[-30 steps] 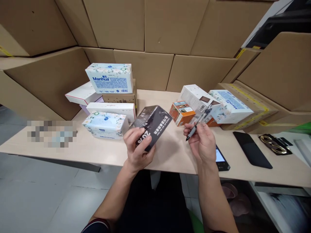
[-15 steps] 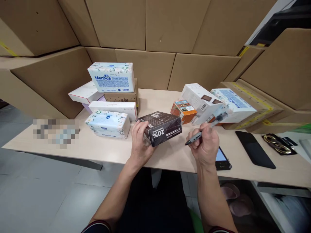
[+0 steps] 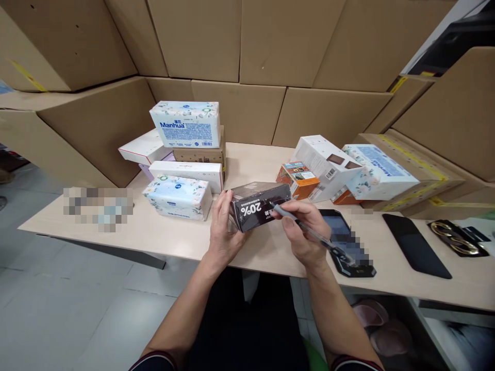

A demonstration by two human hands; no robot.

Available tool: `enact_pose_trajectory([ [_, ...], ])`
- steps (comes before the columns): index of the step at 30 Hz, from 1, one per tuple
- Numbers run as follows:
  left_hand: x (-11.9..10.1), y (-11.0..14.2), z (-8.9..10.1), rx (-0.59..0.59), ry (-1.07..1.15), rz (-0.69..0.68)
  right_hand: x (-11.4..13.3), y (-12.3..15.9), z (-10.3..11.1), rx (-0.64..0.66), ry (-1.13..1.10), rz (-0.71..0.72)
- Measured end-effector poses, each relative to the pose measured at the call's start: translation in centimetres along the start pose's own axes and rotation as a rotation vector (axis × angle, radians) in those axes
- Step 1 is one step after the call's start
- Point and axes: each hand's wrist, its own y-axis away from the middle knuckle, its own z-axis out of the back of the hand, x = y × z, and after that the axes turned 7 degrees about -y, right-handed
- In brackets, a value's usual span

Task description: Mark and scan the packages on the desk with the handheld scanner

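A dark brown snack box (image 3: 255, 208), printed with a large upside-down "20%", is tilted above the front of the table. My left hand (image 3: 224, 229) grips its left end, fingers closed round the edge. In my right hand (image 3: 307, 232) is a grey pen (image 3: 294, 215), held in a pinch. The pen's tip is at the printed front side of the box; whether it touches is hard to tell. Behind the box, to the right, stands a small orange box (image 3: 297, 180) beside a larger white box (image 3: 327, 167).
Tissue packs (image 3: 178, 198) and white cartons stand at the left. A phone (image 3: 348, 247), a black flat slab (image 3: 415, 245) and gold rings on a dark card (image 3: 458, 238) lie at the right. Stacked cardboard boxes (image 3: 240, 111) wall off the table's back and sides.
My right hand has moved left, bringing the pen's tip from beside the box to its printed side. The box has tipped slightly, showing less of its top. The view has shifted slightly.
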Motion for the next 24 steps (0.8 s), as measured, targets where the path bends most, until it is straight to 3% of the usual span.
enact_pose_trajectory([
  [7, -0.12, -0.08, 0.17, 0.006, -0.030, -0.016, -0.40, -0.11, -0.48, 0.025, 0.036, 0.120],
  [24, 0.11, 0.14, 0.06, 0.011, -0.043, -0.020, 0.11, -0.23, -0.29, 0.101, 0.187, 0.137],
])
